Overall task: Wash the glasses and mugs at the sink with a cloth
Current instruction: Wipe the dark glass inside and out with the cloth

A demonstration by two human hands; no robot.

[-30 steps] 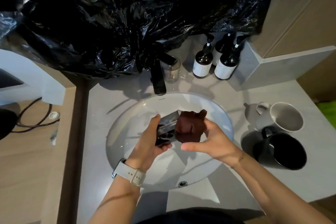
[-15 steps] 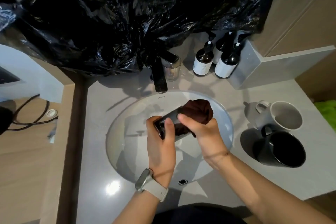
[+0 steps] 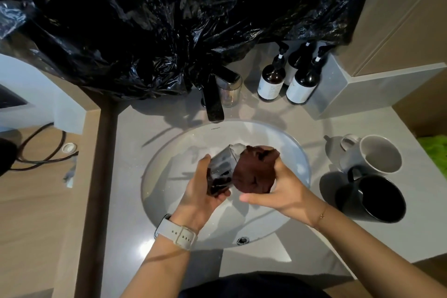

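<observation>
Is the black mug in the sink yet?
No, the black mug sits on the counter right of the sink, beside the white mug.

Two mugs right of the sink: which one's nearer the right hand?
The black mug, in front of the white mug, sits closer to the right hand.

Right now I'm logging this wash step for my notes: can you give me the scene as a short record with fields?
in left hand: clear glass, tilted over the sink
in right hand: dark brown cloth, pressed against the glass
waiting on counter, right: white mug; black mug
behind tap: second glass
back right: three pump bottles
water: none visibly running
</observation>
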